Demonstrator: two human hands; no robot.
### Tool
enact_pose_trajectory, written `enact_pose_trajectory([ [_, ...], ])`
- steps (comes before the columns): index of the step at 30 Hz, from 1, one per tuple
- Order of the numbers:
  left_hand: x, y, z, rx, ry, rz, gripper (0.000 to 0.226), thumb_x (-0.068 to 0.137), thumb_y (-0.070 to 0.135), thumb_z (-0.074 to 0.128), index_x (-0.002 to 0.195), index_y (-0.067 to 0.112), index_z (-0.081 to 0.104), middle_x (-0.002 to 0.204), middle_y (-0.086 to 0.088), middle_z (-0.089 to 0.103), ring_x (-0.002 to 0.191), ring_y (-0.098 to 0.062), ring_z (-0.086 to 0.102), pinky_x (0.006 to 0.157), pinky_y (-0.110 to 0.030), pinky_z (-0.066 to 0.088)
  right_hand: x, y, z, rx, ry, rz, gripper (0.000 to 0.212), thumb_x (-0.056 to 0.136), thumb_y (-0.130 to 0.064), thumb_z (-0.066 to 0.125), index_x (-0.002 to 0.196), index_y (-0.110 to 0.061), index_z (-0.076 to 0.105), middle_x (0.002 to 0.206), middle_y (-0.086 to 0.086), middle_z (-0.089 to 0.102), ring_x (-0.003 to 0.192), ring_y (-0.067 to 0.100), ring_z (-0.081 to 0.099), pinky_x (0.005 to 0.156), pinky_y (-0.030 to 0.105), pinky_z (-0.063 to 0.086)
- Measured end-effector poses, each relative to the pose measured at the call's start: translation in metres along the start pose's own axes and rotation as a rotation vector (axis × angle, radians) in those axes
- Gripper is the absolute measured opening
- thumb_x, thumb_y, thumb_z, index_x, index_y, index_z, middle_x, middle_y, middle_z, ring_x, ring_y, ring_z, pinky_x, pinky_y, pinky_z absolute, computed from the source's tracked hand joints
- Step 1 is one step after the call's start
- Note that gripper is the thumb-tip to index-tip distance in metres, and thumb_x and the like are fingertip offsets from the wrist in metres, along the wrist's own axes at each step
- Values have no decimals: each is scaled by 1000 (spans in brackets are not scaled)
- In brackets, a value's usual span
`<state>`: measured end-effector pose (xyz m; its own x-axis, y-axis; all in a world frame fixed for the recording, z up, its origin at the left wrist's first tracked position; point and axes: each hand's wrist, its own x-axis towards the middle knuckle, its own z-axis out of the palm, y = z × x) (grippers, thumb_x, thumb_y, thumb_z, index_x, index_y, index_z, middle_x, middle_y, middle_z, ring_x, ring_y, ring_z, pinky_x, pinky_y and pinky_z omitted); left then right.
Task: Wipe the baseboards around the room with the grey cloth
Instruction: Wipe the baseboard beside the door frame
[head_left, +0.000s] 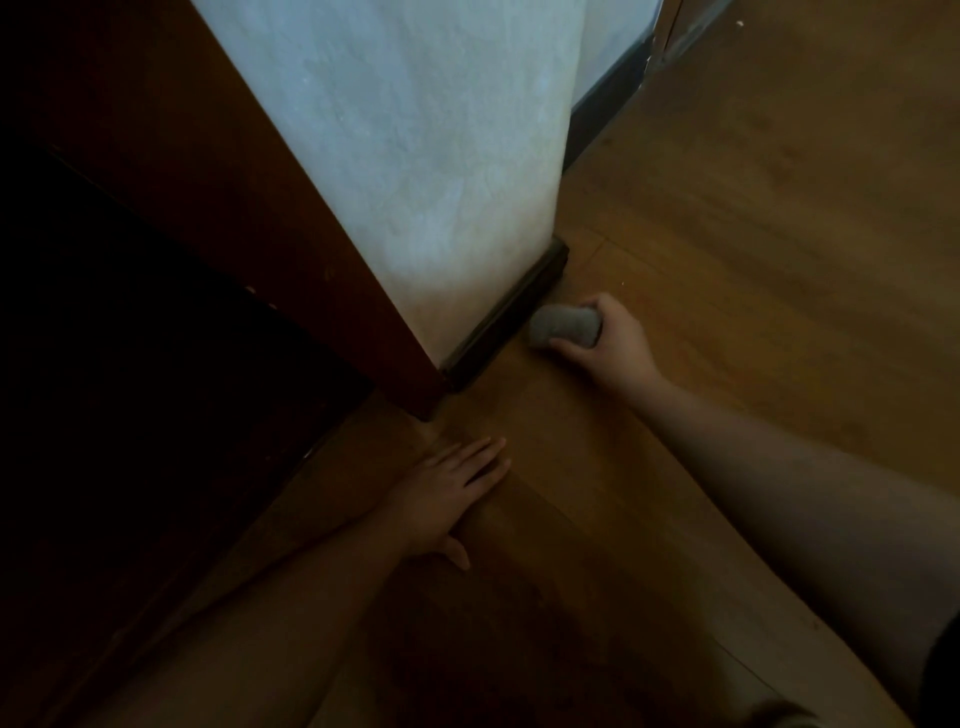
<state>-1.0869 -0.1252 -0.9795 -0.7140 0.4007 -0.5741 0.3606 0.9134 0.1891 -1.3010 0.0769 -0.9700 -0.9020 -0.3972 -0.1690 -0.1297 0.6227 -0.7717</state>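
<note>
**Grey cloth held just beside the dark baseboard**

At the far left, from about 8 o'clock up to 11 o'clock, a dark wooden door frame (291, 249) slants across the view, with deep shadow to its left where nothing can be made out. To its right rises a pale textured wall (415, 156), filling the 12 o'clock part of the view.

Along the foot of that wall runs a short dark baseboard (506, 317), slanting from the frame's base up to the wall's outer corner. A second stretch of dark baseboard (605, 111) shows further off, at about 1 o'clock, under another wall face.

Near the centre and slightly toward 6 o'clock, the left hand (449, 493) lies flat on the wooden floor (753, 234), palm down, its fingers straight and close together and pointing toward 1 o'clock, the thumb spread out to the side.

Right of centre, at about 3 o'clock from the baseboard, the right hand (608, 340) grips the grey cloth (563, 325), which is bunched into a rounded wad. Its fingers and thumb are curled round the wad. The cloth sits low over the floor, just beside the baseboard's middle; whether it touches the board cannot be told. The bare right forearm runs back toward 4 o'clock.
</note>
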Motion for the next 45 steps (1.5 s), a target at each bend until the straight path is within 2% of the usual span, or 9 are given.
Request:
enact_pose_trajectory([
  [4, -1, 1, 1, -4, 15, 7, 132, 68, 69, 75, 158, 23, -10, 155, 3, -34, 143, -13, -28, 114, -33, -17, -6, -8, 23, -53, -118, -150, 46, 74, -37, 85, 106, -27, 53, 105, -8, 52, 97, 10, 52, 78, 22, 40],
  [8, 0, 1, 3, -10, 17, 9, 133, 68, 68, 75, 158, 23, -12, 156, 3, -34, 147, -15, -23, 118, -36, -12, 11, -16, 20, -62, -165, -147, 44, 75, -28, 84, 110, -22, 57, 111, -5, 54, 104, 16, 54, 84, 26, 41],
  [13, 2, -2, 5, -11, 27, 8, 133, 67, 70, 74, 157, 26, -13, 158, 4, -32, 146, -13, -25, 118, -36, -12, 44, -14, -23, 81, 165, 201, 40, 81, -26, 79, 107, -25, 49, 111, -3, 53, 104, 16, 55, 84, 31, 48],
  [20, -2, -1, 6, -41, 5, -4, 131, 68, 68, 75, 156, 33, -15, 156, 11, -36, 143, -8, -29, 114, -32, -15, 47, -11, -49, 148, 297, 176, 42, 80, -35, 81, 106, -26, 49, 106, -7, 55, 99, 10, 55, 78, 21, 46],
  [24, -1, -4, -1, -29, 48, 4, 93, 92, 66, 49, 157, 32, -7, 159, 9, -28, 152, -14, -13, 121, -35, -3, 31, 4, -48, 162, 353, 229, 42, 81, -35, 80, 107, -26, 48, 111, -4, 57, 103, 14, 56, 87, 30, 50],
  [28, 11, -8, -20, 78, 170, 68, 70, 99, 62, 30, 158, 27, 16, 167, -2, 7, 152, -20, 14, 121, -36, 10, 21, 18, -56, 146, 392, 262, 44, 82, -36, 79, 111, -26, 48, 115, -3, 56, 107, 16, 56, 92, 34, 50],
  [33, 60, -1, -50, -16, 230, -6, 99, 90, 72, 44, 157, 29, -15, 163, 6, -24, 147, -10, -19, 112, -31, -18, 20, 33, -69, 126, 385, 277, 48, 86, -31, 75, 125, -19, 50, 125, 3, 56, 113, 20, 55, 98, 40, 49],
  [38, 123, 18, -79, -173, 161, -134, 135, 68, 82, 64, 153, 27, -25, 159, 6, -35, 141, -8, -29, 113, -33, -14, 19, 52, -74, 86, 398, 256, 53, 89, -32, 72, 133, -17, 47, 131, 4, 52, 117, 19, 53, 100, 36, 48],
  [45, 159, 21, -73, -278, 147, -240, 134, 67, 82, 64, 149, 35, -31, 146, 14, -51, 133, -5, -45, 111, -32, -20, 25, 94, -71, 2, 429, 137, 54, 89, -35, 72, 132, -16, 46, 127, 1, 49, 109, 8, 48, 93, 29, 46],
])
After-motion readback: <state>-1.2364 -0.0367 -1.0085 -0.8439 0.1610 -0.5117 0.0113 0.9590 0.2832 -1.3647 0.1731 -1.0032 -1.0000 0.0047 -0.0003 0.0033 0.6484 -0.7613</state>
